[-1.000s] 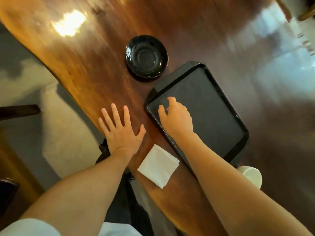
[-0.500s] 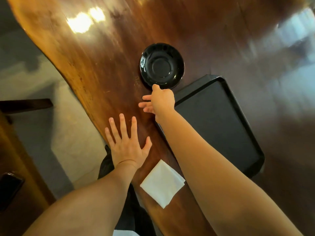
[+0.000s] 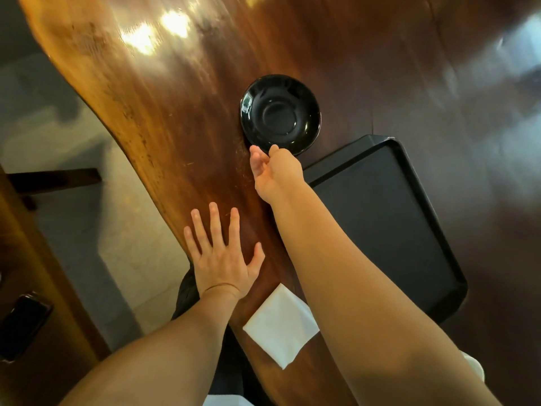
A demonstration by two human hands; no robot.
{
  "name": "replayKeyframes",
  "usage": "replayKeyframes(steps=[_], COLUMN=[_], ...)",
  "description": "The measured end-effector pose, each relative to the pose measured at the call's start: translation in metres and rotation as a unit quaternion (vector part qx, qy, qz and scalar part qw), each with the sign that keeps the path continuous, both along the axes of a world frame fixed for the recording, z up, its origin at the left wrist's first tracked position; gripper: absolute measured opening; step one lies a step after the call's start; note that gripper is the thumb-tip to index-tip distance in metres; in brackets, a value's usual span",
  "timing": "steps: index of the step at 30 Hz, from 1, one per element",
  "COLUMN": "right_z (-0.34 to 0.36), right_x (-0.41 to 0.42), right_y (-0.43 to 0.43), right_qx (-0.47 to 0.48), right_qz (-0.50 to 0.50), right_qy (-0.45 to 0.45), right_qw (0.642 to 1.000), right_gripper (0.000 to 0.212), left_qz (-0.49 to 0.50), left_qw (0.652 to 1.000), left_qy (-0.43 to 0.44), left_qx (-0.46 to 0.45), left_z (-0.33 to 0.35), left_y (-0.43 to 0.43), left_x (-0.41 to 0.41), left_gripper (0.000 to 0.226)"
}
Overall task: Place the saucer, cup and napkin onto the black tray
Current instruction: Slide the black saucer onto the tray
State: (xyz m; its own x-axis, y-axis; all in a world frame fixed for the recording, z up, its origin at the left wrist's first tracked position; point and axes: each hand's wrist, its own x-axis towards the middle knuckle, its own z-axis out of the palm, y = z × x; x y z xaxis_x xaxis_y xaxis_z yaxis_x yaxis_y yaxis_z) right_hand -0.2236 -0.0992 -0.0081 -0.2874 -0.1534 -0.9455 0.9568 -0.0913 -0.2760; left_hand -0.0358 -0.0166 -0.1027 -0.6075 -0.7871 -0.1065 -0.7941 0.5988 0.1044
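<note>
The black saucer (image 3: 280, 114) sits on the wooden table (image 3: 181, 118), a little in from its wavy left edge and just beyond the far-left corner of the black tray (image 3: 389, 230), apart from it. The right hand (image 3: 275, 171) reaches up to the saucer's near rim: thumb and fingertips touch that rim from the near side, curled partway toward a pinch, though whether they already clamp it cannot be told. The saucer lies directly ahead of this hand, flat on the wood, with nothing on it. The left hand (image 3: 221, 256) rests palm down at the table's left edge, fingers spread wide and holding nothing, well short of the saucer. The white napkin (image 3: 281, 325) lies folded near the table's near-left edge, between the two forearms and just beside the tray's near side, partly covered by the right forearm. The tray holds nothing.
</note>
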Motion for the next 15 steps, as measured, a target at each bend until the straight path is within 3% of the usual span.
replayKeyframes(steps=[6,15], right_z=[0.010,0.027], right_x=[0.003,-0.006], right_y=[0.010,0.061], right_qx=[0.037,0.007], right_qz=[0.037,0.033], right_qy=[0.007,0.065], right_qw=[0.999,0.997], right_gripper=[0.026,0.042], left_qz=[0.000,0.004], left_qw=[1.000,1.000], left_qy=[0.002,-0.010], left_qx=[0.001,0.009], left_z=[0.000,-0.001], left_y=[-0.001,0.000], left_x=[0.001,0.001], left_gripper=[0.085,0.085])
